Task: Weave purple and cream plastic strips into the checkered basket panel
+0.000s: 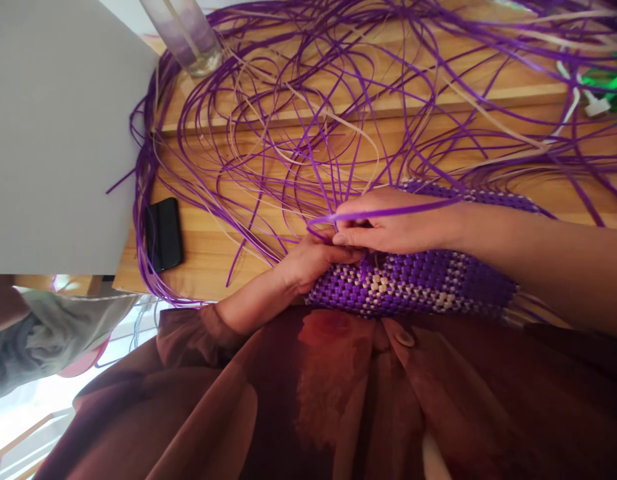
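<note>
Woven purple-and-white piece [413, 287]: it lies mainly toward four o'clock from your meeting fingertips, with twelve pointing away from your body. Its long axis runs roughly nine to three, along the near side of the wooden table [208, 270] and close against your clothing. Your hands are together at its nine o'clock end. Your left hand [308, 263] is the nearer to that end and seems to grip its edge; your right hand [371, 220] sits just beside, toward one o'clock, pinching a purple strand [403, 210]. That strand loops by your left fingers, then runs back over your right wrist toward three. Your right forearm crosses above the piece, hiding its middle. I can't tell exactly where the strand enters the weave.
</note>
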A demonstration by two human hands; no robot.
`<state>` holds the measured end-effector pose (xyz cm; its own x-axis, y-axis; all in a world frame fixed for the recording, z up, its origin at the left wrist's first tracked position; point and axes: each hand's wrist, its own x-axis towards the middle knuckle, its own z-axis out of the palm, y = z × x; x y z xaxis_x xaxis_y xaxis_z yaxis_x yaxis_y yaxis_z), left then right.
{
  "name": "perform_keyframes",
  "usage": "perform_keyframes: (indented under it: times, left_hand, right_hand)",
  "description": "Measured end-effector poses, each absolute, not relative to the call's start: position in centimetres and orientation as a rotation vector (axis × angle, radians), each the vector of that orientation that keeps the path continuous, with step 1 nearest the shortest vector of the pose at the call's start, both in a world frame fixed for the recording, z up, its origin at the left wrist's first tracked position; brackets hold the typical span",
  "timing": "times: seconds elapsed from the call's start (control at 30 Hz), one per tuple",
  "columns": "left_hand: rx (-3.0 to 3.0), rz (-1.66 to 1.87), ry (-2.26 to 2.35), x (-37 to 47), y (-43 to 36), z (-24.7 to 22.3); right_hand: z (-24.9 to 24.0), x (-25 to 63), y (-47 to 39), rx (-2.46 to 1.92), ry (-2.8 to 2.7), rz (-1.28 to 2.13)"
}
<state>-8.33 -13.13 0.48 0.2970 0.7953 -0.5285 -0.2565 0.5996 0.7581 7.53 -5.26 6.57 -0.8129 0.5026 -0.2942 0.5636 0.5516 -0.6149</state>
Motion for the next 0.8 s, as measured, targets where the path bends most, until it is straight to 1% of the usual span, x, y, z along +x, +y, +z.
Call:
perform_keyframes:
  times: [0.1,0.23,0.4,0.67,0.73,0.8]
  left_hand:
    - [0.598,0.699,1.024,-8.5,-13.0,0.7]
    - [0.600,0.641,1.003,-8.8,-12.7,0.8]
    - [0.579,0.610,1.005,-9.0,-12.6,1.1]
    - [0.697,0.587,0.949,-9.8,-12.8,1.0]
    - [0.739,0.594,0.957,-10.0,-12.9,1.0]
    - [0.786,0.624,0.981,-10.0,-13.1,1.0]
  right_hand:
    - [6.9,9.1,-5.0,0.814,2.648,-1.175]
    - [6.5,10.6,-5.6,0.839,2.732,-1.184]
    - [5.6,10.5,-6.6,0.865,2.705,-1.279]
    - [5.8,9.9,-5.7,0.776,2.460,-1.480]
    - [5.9,9.8,-5.7,0.789,2.444,-1.454]
    - [5.9,9.6,-5.9,0.865,2.457,-1.349]
